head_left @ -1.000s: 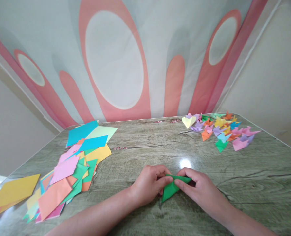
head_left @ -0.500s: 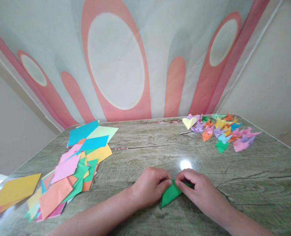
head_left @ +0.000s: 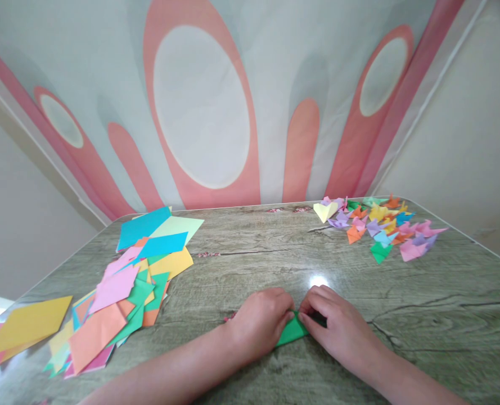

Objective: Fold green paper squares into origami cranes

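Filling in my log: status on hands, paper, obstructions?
Left hand, right hand: pinching folded green paper, partly covered. Loose paper sheets off left, folded paper figures far right, apart from it.

Left hand [head_left: 260, 322] and right hand [head_left: 340, 322]: bare, compact, rounded across the back, with slender fingers [head_left: 317, 304]. Left forearm [head_left: 174, 364] and right forearm [head_left: 405, 368]: bare along the full visible length, slim, smooth in outline, narrowing toward the hand.
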`<state>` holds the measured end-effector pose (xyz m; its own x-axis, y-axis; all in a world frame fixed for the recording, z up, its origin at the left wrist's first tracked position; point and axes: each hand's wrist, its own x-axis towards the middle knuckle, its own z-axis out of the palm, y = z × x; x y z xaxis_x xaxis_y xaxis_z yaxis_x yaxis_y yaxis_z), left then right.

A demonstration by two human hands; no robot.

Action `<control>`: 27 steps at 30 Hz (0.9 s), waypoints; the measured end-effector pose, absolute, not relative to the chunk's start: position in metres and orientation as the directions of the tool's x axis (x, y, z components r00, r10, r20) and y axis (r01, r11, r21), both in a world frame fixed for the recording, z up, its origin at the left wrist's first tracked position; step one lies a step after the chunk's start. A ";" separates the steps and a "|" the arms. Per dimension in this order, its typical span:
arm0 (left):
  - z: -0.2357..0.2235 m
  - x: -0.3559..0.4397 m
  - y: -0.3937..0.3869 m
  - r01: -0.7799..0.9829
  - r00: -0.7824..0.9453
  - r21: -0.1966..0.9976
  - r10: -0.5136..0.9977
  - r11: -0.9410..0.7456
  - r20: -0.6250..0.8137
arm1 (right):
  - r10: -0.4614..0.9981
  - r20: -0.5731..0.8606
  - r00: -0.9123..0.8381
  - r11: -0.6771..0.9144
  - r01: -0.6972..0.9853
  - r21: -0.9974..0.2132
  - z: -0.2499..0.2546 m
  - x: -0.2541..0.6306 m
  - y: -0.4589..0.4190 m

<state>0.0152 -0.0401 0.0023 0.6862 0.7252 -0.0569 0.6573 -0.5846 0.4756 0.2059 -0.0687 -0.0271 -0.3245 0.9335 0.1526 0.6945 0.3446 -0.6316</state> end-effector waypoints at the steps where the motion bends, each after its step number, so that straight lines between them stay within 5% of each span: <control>1: 0.002 0.015 -0.040 0.659 0.685 0.477 0.727 -0.582 -0.059 | 0.932 0.157 -0.327 0.350 0.696 -0.627 -0.028 0.206 -0.069; 10: -0.003 0.012 -0.031 0.710 0.617 0.453 0.786 -0.539 -0.033 | 0.779 0.449 -0.438 0.626 0.594 -0.505 -0.029 0.207 -0.074; 27: -0.005 0.012 -0.029 0.739 0.587 0.418 0.810 -0.528 -0.014 | 0.732 0.358 -0.580 0.680 0.655 -0.330 -0.034 0.206 -0.078</control>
